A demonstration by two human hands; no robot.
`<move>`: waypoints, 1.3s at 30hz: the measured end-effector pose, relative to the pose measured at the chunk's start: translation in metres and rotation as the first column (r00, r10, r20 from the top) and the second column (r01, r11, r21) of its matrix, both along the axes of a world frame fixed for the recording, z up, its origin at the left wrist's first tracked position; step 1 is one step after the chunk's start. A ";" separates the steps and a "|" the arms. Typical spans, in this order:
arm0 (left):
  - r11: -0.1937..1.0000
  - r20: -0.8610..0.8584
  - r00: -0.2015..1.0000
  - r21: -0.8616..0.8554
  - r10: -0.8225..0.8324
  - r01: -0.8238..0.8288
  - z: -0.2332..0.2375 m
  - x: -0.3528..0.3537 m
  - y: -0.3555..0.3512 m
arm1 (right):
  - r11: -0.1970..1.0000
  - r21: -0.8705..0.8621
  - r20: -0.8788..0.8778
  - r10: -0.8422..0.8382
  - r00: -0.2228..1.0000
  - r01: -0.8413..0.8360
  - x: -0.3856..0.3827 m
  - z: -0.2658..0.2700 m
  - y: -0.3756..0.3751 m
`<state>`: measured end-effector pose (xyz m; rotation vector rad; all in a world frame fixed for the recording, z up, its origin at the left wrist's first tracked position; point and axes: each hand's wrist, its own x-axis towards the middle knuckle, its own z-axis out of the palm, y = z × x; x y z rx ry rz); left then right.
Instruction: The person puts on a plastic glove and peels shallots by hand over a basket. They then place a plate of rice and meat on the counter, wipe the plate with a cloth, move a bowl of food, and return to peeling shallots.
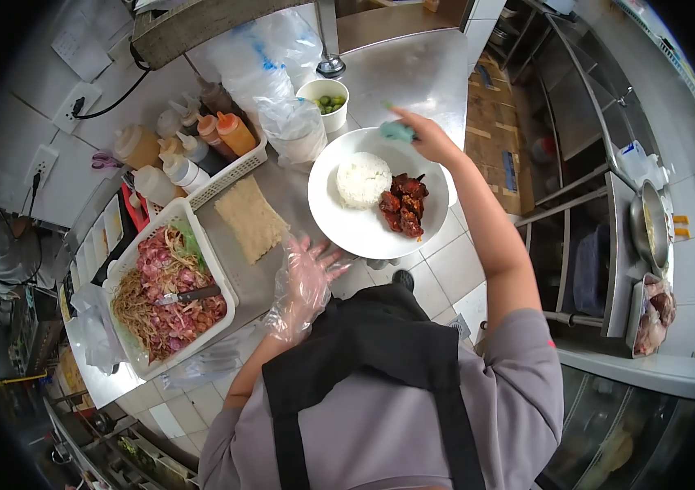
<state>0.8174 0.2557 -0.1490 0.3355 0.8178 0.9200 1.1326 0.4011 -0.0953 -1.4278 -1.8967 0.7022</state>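
Observation:
A wide white plate lies in front of me at the counter's near edge. It carries a round mound of white rice and, beside it, dark red glazed meat pieces. My right hand is at the plate's far right rim, its fingers closed on a small teal cloth. Under a clear plastic glove, my left hand is open with fingers spread. It is just off the plate's near left edge and holds nothing.
Left of me, a white basket holds shallots, roots and a knife. A beige cloth lies beside it. Behind are sauce bottles in a tray, plastic bags and a tub of green fruit. A metal pan stands far right.

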 end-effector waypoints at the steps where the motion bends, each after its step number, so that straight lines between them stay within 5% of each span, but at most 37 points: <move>1: 0.999 0.000 0.999 -0.020 0.034 -0.034 0.004 0.002 -0.003 | 0.988 -0.035 0.201 0.152 0.968 -0.148 -0.004 0.003 0.007; 2: 0.999 -0.002 0.999 -0.020 0.044 -0.044 0.003 0.004 -0.002 | 0.987 -0.034 0.199 0.162 0.966 -0.158 0.000 0.001 0.013; 5: 0.975 -0.040 0.974 0.044 0.222 -0.220 0.008 0.005 -0.001 | 0.925 -0.152 0.655 0.358 0.665 -0.349 0.014 0.007 0.024; 6: 0.970 -0.034 0.971 0.048 0.238 -0.236 0.011 0.009 0.000 | 0.920 -0.149 0.661 0.366 0.655 -0.363 0.023 0.015 0.028; 8: 0.928 -0.022 0.928 0.023 0.372 -0.372 0.012 0.015 -0.004 | 0.894 -0.301 0.594 0.447 0.668 -0.331 0.043 0.030 0.036; 10: 0.916 -0.040 0.916 0.060 0.399 -0.396 0.008 0.024 -0.011 | 0.955 -0.227 0.288 0.255 0.923 -0.192 0.075 0.036 0.050; 12: 0.893 -0.090 0.889 0.066 0.449 -0.445 0.011 0.038 -0.015 | 0.987 -0.155 0.366 0.026 0.930 0.034 0.088 0.027 0.046; 14: 0.853 -0.153 0.840 0.061 0.521 -0.518 0.010 0.052 -0.017 | 0.925 -0.380 -0.024 -0.028 0.999 0.017 0.080 0.002 0.028; 15: 0.824 -0.187 0.803 0.093 0.565 -0.559 0.004 0.054 -0.018 | 0.949 -0.308 -0.016 0.064 0.998 -0.065 0.085 -0.035 0.031; 18: 0.750 -0.216 0.720 0.137 0.660 -0.647 -0.002 0.067 -0.021 | 0.872 -0.444 -0.332 0.054 0.942 -0.206 0.065 -0.044 0.013; 21: 0.708 -0.224 0.671 0.233 0.706 -0.667 0.002 0.075 -0.016 | 0.946 -0.286 -0.337 0.049 0.940 -0.152 0.066 -0.056 0.018; 30: 0.575 -0.316 0.482 0.399 0.817 -0.714 0.008 0.088 -0.017 | 0.891 -0.394 -0.499 -0.414 0.762 0.226 0.169 -0.062 0.057; 39: 0.595 -0.431 0.434 0.379 0.791 -0.709 0.016 0.108 -0.031 | 0.831 -0.325 -0.592 -0.551 0.588 0.451 0.240 -0.081 0.157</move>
